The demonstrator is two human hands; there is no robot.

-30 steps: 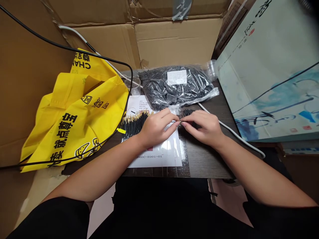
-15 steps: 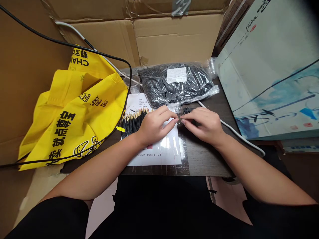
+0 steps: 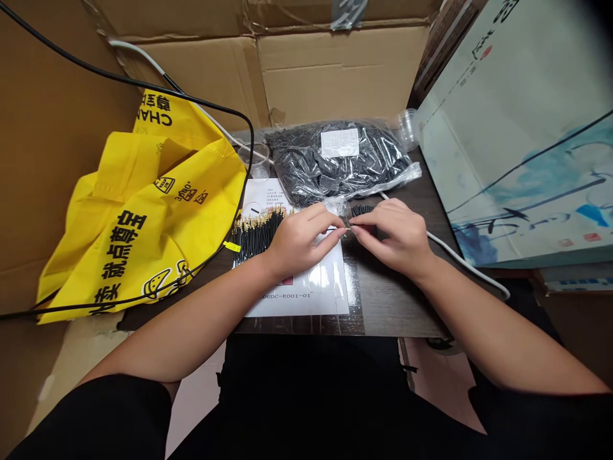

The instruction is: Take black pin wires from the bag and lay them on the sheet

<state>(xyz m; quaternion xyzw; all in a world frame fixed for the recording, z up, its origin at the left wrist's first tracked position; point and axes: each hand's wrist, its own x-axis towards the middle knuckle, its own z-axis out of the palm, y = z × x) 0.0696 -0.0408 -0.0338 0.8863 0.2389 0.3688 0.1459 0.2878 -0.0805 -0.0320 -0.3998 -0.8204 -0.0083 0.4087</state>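
My left hand (image 3: 301, 243) pinches a thin pin with a gold tip (image 3: 338, 229) between thumb and fingers, over a printed white sheet (image 3: 297, 300). My right hand (image 3: 393, 239) meets that gold end with its fingertips, though the contact point is tiny and partly hidden. Beside my left hand, a row of black-sleeved, gold-tipped pins (image 3: 256, 233) lies on the sheet. A small bunch of black pieces (image 3: 361, 210) sits just above my right fingers, near a clear plastic bag of black parts (image 3: 335, 160).
A dark wood-grain table (image 3: 402, 300) holds everything. A yellow fabric bag (image 3: 143, 217) lies at the left under a black cable (image 3: 191, 102). A white cable (image 3: 454, 262), clear plastic cups (image 3: 258, 160), cardboard flaps (image 3: 335, 76) and a large printed board (image 3: 517, 140) surround the table.
My hands stay together around the pin, with the right fingertips shifting slightly at its gold end. The whole scene sits a little higher in the view as my head tilts.
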